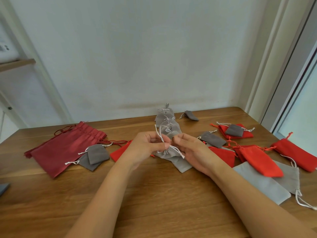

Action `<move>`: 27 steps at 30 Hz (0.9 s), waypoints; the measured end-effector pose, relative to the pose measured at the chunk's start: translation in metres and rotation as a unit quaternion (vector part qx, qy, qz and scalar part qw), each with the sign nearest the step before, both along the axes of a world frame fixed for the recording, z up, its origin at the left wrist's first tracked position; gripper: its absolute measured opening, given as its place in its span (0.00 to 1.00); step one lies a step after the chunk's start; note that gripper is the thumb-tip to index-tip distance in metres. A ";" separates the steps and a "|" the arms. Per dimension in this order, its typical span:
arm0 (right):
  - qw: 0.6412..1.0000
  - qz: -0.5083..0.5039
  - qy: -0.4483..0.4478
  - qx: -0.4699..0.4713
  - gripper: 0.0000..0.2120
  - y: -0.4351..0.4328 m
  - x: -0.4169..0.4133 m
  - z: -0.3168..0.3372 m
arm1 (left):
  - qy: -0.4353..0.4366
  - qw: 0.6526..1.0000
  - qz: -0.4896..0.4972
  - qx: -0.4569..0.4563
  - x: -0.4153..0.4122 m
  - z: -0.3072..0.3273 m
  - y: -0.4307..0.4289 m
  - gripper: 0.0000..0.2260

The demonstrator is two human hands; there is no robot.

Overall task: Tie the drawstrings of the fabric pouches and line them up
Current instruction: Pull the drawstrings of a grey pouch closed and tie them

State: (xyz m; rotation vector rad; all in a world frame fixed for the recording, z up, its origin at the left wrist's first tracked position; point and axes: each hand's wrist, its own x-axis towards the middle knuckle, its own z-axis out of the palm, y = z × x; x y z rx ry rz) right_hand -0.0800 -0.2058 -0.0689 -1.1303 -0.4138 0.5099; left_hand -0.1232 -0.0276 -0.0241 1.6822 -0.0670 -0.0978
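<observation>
Entry, head view. The pouch I am working on, a small light grey velvet drawstring pouch (178, 163), sits at the centre of the brown wooden table (154, 194). Its gathered neck is raised between my hands and its flat body trails toward me onto the wood. Its thin white twisted cord (158, 133) rises in a loop above my left hand, and a second end lies across my right palm. My left hand (145, 148) has curled fingers, with thumb and forefinger pinching the cord just beside the neck. My right hand (193, 150) is palm-up with its fingers bent in toward the cord; I cannot tell whether it grips anything. Behind my hands, a line of grey velvet pouches with tied bows (164, 115) runs back to the wall. A large dark red satin pouch (65, 150) lies flat at left, and bright red fabric pouches (257, 160) lie scattered at right.
</observation>
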 end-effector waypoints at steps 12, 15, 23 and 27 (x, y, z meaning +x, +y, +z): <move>0.997 -0.054 -0.020 -0.053 0.05 0.007 0.001 -0.009 | -0.251 0.903 0.105 0.334 0.007 -0.018 0.001 0.07; 0.997 -0.042 -0.033 -0.050 0.07 0.007 -0.001 -0.007 | -0.248 0.931 0.113 0.244 0.002 -0.017 -0.007 0.06; 0.997 -0.039 -0.030 -0.053 0.11 0.006 -0.002 -0.006 | -0.180 0.972 0.108 0.110 0.004 -0.015 -0.011 0.07; 0.999 -0.040 0.000 -0.019 0.09 0.004 -0.002 -0.002 | -0.137 0.984 0.102 0.057 0.007 -0.015 -0.006 0.07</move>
